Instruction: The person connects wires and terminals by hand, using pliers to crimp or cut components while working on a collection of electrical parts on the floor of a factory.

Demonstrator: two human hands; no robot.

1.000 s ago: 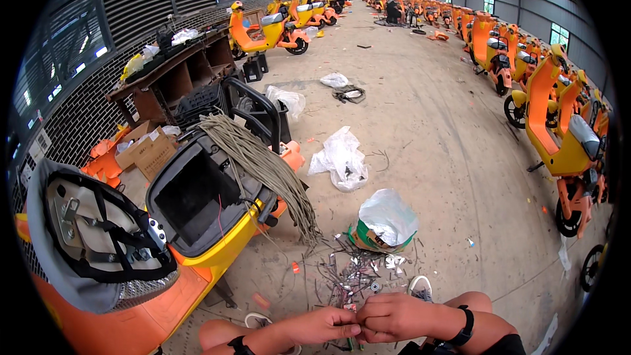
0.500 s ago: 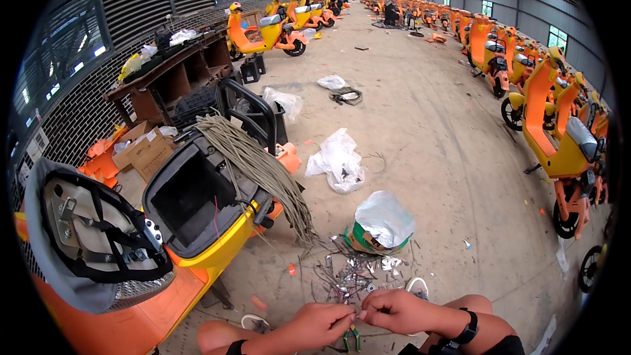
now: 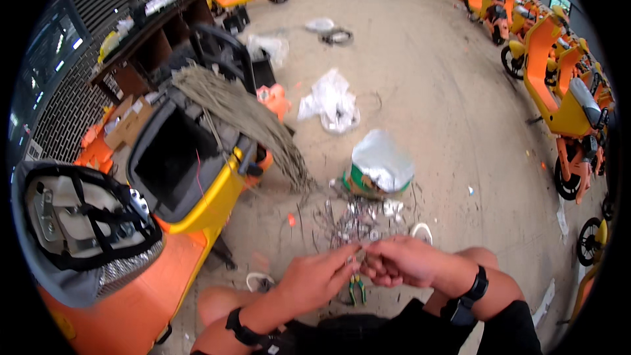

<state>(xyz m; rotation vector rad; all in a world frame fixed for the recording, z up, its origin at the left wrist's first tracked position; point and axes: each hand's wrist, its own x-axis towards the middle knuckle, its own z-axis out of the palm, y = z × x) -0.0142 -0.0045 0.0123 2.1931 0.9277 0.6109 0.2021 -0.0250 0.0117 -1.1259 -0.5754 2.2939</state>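
My left hand (image 3: 317,279) and my right hand (image 3: 409,261) meet fingertip to fingertip low in the middle, above the floor between my knees. Both are closed in a pinch. What sits between the fingers is too small and blurred to name. Just below the fingertips shows a pair of pliers (image 3: 357,290) with green handles, apparently on the floor. Beyond my hands lies a heap of cut wire scraps and bits (image 3: 358,220). Behind that heap stands an open sack (image 3: 381,158) with a silvery inside and a green outer side.
At left is a yellow-orange scooter (image 3: 131,289) with its seat (image 3: 92,230) tipped up and its storage box (image 3: 171,158) open. A bundle of grey-green cables (image 3: 243,121) drapes over it. White plastic (image 3: 330,102) lies farther ahead. Parked scooters (image 3: 549,85) line the right.
The view has tipped downward, so my hands and the sack sit higher in it. My right hand's fingers are more curled, and both hands remain together.
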